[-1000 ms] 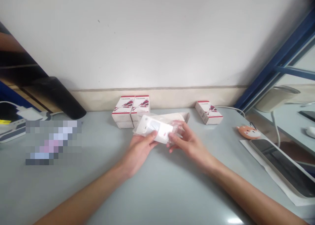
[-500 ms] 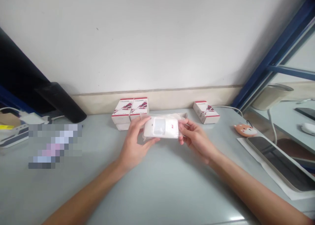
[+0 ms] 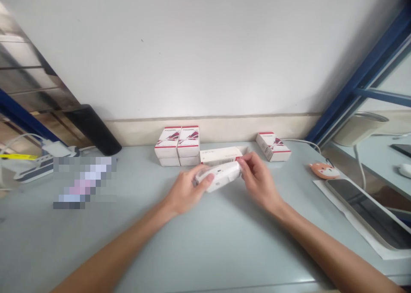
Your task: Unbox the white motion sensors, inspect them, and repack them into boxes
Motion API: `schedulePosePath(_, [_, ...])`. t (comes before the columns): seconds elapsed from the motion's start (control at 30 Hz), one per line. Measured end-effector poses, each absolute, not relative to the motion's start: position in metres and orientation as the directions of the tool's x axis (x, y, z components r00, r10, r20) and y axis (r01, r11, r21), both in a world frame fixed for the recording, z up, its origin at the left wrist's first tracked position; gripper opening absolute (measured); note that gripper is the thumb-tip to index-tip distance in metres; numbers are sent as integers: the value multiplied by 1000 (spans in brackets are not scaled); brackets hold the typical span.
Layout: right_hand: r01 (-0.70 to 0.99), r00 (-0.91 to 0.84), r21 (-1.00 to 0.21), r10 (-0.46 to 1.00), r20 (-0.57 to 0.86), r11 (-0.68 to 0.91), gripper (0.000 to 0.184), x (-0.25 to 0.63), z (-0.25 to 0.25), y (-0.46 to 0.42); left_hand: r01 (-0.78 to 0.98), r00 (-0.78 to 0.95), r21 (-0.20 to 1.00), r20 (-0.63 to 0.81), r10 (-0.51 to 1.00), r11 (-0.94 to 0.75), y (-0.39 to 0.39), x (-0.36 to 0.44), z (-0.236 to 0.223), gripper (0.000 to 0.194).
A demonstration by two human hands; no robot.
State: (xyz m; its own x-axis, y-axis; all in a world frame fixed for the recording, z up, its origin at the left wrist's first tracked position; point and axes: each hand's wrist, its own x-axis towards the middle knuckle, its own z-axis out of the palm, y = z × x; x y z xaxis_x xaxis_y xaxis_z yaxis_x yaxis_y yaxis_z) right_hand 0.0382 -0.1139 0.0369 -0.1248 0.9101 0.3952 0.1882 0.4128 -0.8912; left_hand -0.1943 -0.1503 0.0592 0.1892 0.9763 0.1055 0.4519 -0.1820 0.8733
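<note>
- While the left hand (image 3: 186, 190) grips the left end of the white device (image 3: 221, 177), thumb on the near side, the right hand (image 3: 258, 179) has its fingertips closed at the right end.
- Device: between the hands, over the middle of the desk (image 3: 192, 250), slightly tilted, right end farther off. Shiny clear wrap shows at its ends.
- Long white box (image 3: 221, 155): just beyond the device, partly covered by it. Can't read the print from here.
- Red-and-white box stack (image 3: 178, 145): far side, left of the long box, two side by side on two more.
- Single box (image 3: 272, 147): far right, same colours, apart from the stack.
- Right side: orange animal-face pouch (image 3: 324, 170) near a dark-screened phone (image 3: 369, 211) on white paper (image 3: 346, 218).
- Left side: black cylinder (image 3: 94, 130) leaning, power strip (image 3: 35, 169) near it.
</note>
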Motion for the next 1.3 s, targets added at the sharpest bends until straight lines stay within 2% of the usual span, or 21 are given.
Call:
schedulePosePath(0.07, [164, -140, -907, 919, 368, 388, 33, 39, 37, -111, 274, 218, 961, -23, 976, -39, -150, -189, 62, 57])
schedulePosePath(0.13, [119, -153, -933, 934, 321, 340, 38, 39, 38, -110, 134, 240, 984, -143, 960, 113, -149, -186, 65, 61])
schedulePosePath(0.23, [20, -183, -971, 956, 230, 238, 42, 37, 43, -111, 3, 290, 934, -342, 894, 356, -147, -187, 66, 63])
schedulePosePath(0.3, [-37, -205, -983, 962, 183, 179, 44, 35, 47, -113, -86, 358, 878, -414, 837, 471, -147, -190, 67, 64])
schedulePosePath(0.4, [-81, -223, -991, 968, 119, 103, 44, 34, 49, -114, -231, 453, 833, -366, 813, 503, -148, -194, 72, 66])
schedulePosePath(0.5, [-100, -225, -995, 974, 10, -13, 39, 35, 46, -113, -333, 515, 855, -188, 836, 398, -150, -198, 79, 52])
schedulePosePath(0.57, [-145, -242, -984, 968, -67, -105, 35, 37, 45, -113, -291, 539, 913, -90, 837, 286, -151, -200, 80, 46])
schedulePosePath(0.67, [-210, -270, -962, 956, -115, -176, 34, 39, 46, -115, -132, 483, 980, -67, 873, 148, -152, -198, 77, 64])
schedulePosePath(0.8, [-238, -267, -966, 963, -39, -105, 31, 39, 51, -118, -23, 309, 1000, 22, 951, -16, -148, -193, 68, 56])
schedulePosePath(0.87, [-216, -274, -976, 961, 29, -32, 29, 39, 52, -118, 58, 261, 998, 23, 965, -40, -146, -193, 64, 55])
schedulePosePath(0.93, [-130, -271, -988, 955, 121, 88, 26, 41, 54, -119, 99, 217, 995, -22, 976, 0, -144, -194, 61, 62])
schedulePosePath(1.0, [8, -286, -967, 927, 241, 254, 23, 42, 56, -119, 63, 175, 994, -95, 980, 86, -142, -195, 59, 64])
schedulePosePath(1.1, [163, -348, -859, 843, 410, 485, 19, 45, 58, -120, -41, 153, 977, -202, 968, 210, -141, -196, 58, 62])
schedulePosePath(1.2, [192, -402, -777, 770, 495, 600, 16, 48, 57, -120, -105, 156, 959, -246, 957, 264, -142, -194, 58, 61])
schedulePosePath(1.3, [200, -429, -743, 739, 519, 638, 19, 49, 56, -121, -128, 170, 950, -261, 950, 283, -143, -193, 61, 61])
